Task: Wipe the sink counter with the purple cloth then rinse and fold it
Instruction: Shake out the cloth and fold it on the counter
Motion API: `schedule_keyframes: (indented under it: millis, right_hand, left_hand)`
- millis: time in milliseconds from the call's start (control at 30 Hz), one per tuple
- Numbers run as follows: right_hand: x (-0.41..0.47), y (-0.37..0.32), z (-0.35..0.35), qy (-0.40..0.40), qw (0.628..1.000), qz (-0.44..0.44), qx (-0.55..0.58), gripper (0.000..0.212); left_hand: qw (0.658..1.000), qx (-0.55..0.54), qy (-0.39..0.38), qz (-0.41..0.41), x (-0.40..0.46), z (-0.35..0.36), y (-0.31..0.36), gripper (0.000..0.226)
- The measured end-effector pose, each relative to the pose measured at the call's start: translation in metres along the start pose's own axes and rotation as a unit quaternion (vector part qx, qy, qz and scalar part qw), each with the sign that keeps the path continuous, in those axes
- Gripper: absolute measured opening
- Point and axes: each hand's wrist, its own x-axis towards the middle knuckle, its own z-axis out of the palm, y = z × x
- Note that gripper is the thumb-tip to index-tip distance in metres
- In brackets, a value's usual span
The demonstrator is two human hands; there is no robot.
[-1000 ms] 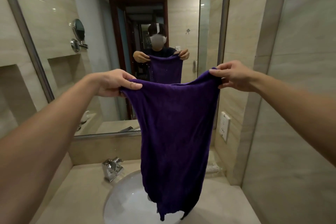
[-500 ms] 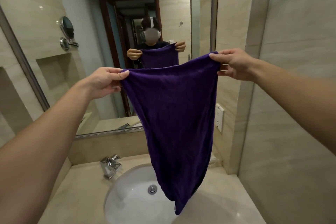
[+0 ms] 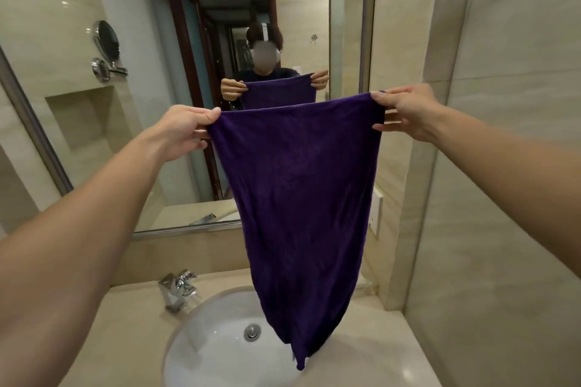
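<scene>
The purple cloth (image 3: 298, 198) hangs stretched between my two hands, held up in front of the mirror. My left hand (image 3: 182, 132) pinches its top left corner and my right hand (image 3: 405, 110) pinches its top right corner. The cloth narrows downward and its bottom tip dangles just above the white sink basin (image 3: 213, 352). The beige sink counter (image 3: 125, 324) lies below, around the basin.
A chrome faucet (image 3: 177, 289) stands at the back left of the basin. The wall mirror (image 3: 188, 72) shows a person holding the cloth. A wall socket (image 3: 375, 212) sits on the right wall, which stands close beside the counter.
My hands have moved apart and pulled the cloth's top edge taut and wider. The cloth has lifted a little, with its tip now above the basin's right side.
</scene>
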Motion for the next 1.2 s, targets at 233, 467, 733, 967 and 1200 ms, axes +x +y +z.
schedule_keyframes:
  millis: [233, 467, 733, 967, 1200]
  right_hand:
    - [0.038, -0.019, 0.024, 0.061, 0.996, -0.053, 0.034, 0.018]
    - [0.061, -0.025, 0.024, 0.094, 0.99, -0.103, 0.005, 0.016]
    - [0.059, -0.03, 0.014, 0.107, 0.991, -0.085, 0.004, 0.013]
    - [0.063, -0.021, -0.004, 0.115, 0.992, -0.049, 0.025, 0.026]
    - [0.073, -0.02, -0.012, 0.096, 0.994, -0.05, 0.01, 0.021]
  left_hand:
    - [0.976, -0.003, 0.198, 0.087, 0.036, 0.033, 0.031, 0.016]
    - [0.949, 0.023, 0.284, 0.133, 0.054, 0.036, 0.041, 0.027]
    - [0.946, 0.008, 0.301, 0.123, 0.047, 0.052, 0.038, 0.019]
    - [0.952, 0.007, 0.277, 0.133, 0.048, 0.07, 0.036, 0.021]
    - [0.948, 0.039, 0.294, 0.117, 0.063, 0.075, 0.036, 0.025]
